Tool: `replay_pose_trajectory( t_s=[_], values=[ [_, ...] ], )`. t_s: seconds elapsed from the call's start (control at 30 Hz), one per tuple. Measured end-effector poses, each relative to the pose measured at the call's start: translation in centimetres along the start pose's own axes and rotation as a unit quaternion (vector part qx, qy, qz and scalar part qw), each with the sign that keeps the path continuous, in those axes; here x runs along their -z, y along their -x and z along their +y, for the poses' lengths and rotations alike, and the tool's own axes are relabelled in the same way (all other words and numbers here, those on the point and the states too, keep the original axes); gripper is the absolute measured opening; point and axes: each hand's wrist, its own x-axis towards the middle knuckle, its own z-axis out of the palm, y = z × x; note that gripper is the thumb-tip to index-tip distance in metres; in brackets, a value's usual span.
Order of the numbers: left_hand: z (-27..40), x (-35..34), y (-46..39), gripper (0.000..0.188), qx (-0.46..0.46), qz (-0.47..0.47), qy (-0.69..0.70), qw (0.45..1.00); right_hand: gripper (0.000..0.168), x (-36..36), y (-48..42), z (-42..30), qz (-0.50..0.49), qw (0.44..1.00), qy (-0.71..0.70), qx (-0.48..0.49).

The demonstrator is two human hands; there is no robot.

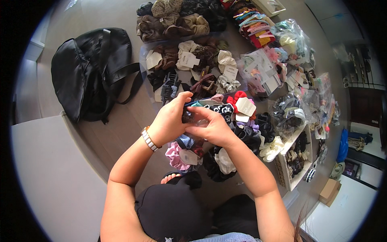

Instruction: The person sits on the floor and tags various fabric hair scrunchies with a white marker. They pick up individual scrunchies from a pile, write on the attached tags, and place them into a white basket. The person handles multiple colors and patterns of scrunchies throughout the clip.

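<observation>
My left hand [170, 121], with a watch-like bracelet [149, 139] on the wrist, meets my right hand [213, 125] over a pile of hair accessories. Between their fingers is a small dark item [187, 116], mostly hidden, so its kind is unclear. Close by lie a black fabric piece with white lettering [223, 110] and a red scrunchie [239, 98] with a white card tag [245, 106]. Under the wrists are a pink scrunchie [175, 155], a blue checked scrunchie [185, 140] and a white scrunchie [225, 161].
A clear plastic bin [145, 60] holds brown and cream scrunchies and a dark claw clip [169, 86]. The black bag [90, 72] lies left. Headbands [257, 27], plastic-bagged accessories [290, 112] and a lined wicker basket [282, 172] stand right. A white panel [57, 175] borders the lower left.
</observation>
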Motion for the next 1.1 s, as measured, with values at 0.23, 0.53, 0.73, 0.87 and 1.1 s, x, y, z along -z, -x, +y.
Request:
replay_pose_trajectory(
  t_s=[0.23, 0.53, 0.73, 0.87, 1.1],
  values=[
    [1.1, 0.7, -0.7, 0.077, -0.039, -0.026, -0.025, 0.999, 0.071, 0.9, -1.1, 0.8, -0.046, 0.999, 0.024, 0.013],
    [-2.8, 4.8, -0.9, 0.062, -0.044, 0.210, -0.067, 0.974, 0.042, 3.0, -1.7, 2.2, 0.123, 0.958, -0.258, 0.012],
    [-5.9, 0.5, -2.7, 0.087, 0.118, 0.170, -0.327, 0.922, 0.027, 3.7, -3.7, 2.1, 0.165, 0.926, -0.338, -0.011],
    [-6.8, -0.7, -3.5, 0.062, 0.177, 0.172, -0.405, 0.880, 0.027, 2.7, -5.5, 2.6, 0.207, 0.913, -0.350, -0.031],
    [-8.4, 0.3, -2.8, 0.052, 0.180, 0.210, -0.269, 0.923, 0.035, 1.3, -8.4, 3.5, 0.261, 0.926, -0.269, -0.042]
  ],
)
